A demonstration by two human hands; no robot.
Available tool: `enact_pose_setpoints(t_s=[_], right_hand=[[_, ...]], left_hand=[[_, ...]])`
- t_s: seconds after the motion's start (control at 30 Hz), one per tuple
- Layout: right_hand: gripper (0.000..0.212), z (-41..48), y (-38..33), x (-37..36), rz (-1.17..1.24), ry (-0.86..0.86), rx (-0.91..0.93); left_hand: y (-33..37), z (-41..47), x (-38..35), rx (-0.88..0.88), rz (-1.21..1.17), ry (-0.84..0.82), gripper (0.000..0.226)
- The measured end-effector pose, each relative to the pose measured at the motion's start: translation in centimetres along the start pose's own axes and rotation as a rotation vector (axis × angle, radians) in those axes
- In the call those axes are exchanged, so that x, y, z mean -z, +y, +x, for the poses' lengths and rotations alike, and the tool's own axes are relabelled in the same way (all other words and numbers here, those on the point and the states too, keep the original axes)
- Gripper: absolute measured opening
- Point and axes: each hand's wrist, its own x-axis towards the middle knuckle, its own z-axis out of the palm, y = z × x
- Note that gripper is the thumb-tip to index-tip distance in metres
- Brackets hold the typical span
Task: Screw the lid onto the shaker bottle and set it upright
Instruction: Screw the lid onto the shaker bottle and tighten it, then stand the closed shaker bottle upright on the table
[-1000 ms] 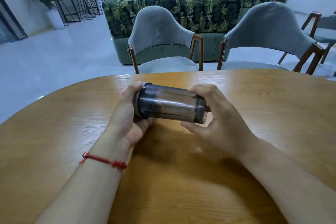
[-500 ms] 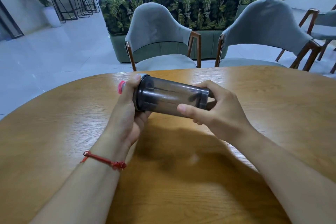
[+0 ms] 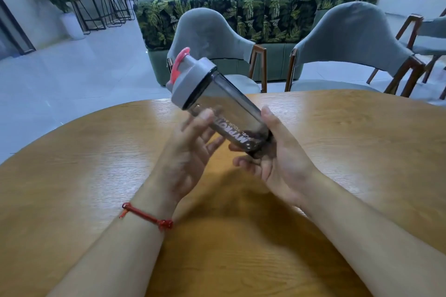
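Observation:
A dark see-through shaker bottle [image 3: 229, 111] with white lettering is held above the wooden table [image 3: 350, 142], tilted with its top up and to the left. The grey lid [image 3: 190, 79] with a pink flip cap [image 3: 179, 62] sits on its mouth. My right hand [image 3: 277, 154] grips the bottle's base, thumb along its side. My left hand [image 3: 190, 152] is off the lid, fingers spread and blurred, just below and left of the bottle's body.
Two grey upholstered chairs [image 3: 212, 38] [image 3: 354, 38] stand at the table's far edge. Behind them is a leaf-patterned sofa [image 3: 241, 17]. A person sits further back. A third chair [image 3: 432, 34] shows at the far right.
The bottle went from lying level between both hands to tilted lid-up. My left hand came off the lid end and opened. My right hand shifted to the base.

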Motion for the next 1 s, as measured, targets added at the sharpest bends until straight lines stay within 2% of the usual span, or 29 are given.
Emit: enact_pose_setpoints(t_s=[0.07, 0.13, 0.2, 0.27, 0.33, 0.43, 0.73, 0.83, 1.0], right_hand=[[0.067, 0.0, 0.9, -0.5, -0.133, -0.048, -0.036], [0.058, 0.3, 2.0, -0.6, -0.316, 0.017, -0.012], [0.055, 0.6, 2.4, -0.5, -0.615, 0.122, 0.148], [0.065, 0.8, 2.5, -0.8, -0.801, 0.146, 0.300], [0.067, 1.3, 2.7, -2.1, -0.775, 0.085, 0.340], [0.068, 3.0, 3.5, -4.8, -0.698, -0.006, 0.342], [0.084, 10.2, 6.0, -14.8, -0.581, -0.110, 0.261], [0.079, 12.2, 7.4, -17.0, -0.548, -0.112, 0.251], [0.071, 14.9, 9.6, -19.8, -0.581, -0.106, 0.252]], left_hand=[[-0.7, -0.1, -0.4, 0.002, 0.115, -0.026, 0.070], [-0.9, -0.1, -0.2, -0.015, 0.183, 0.048, 0.059], [-0.8, 0.0, 0.4, -0.050, 0.278, 0.118, 0.060], [-0.8, 0.2, 1.1, -0.058, 0.394, 0.196, 0.071], [-0.7, 0.3, 1.5, -0.054, 0.403, 0.254, 0.074], [-0.2, 0.6, 2.0, -0.090, 0.331, 0.302, 0.067], [4.0, 1.5, 8.4, -0.162, 0.162, 0.678, 0.039], [4.2, 1.9, 10.1, -0.154, 0.204, 0.758, 0.041], [4.4, 2.2, 13.2, -0.106, 0.351, 0.926, 0.061]])
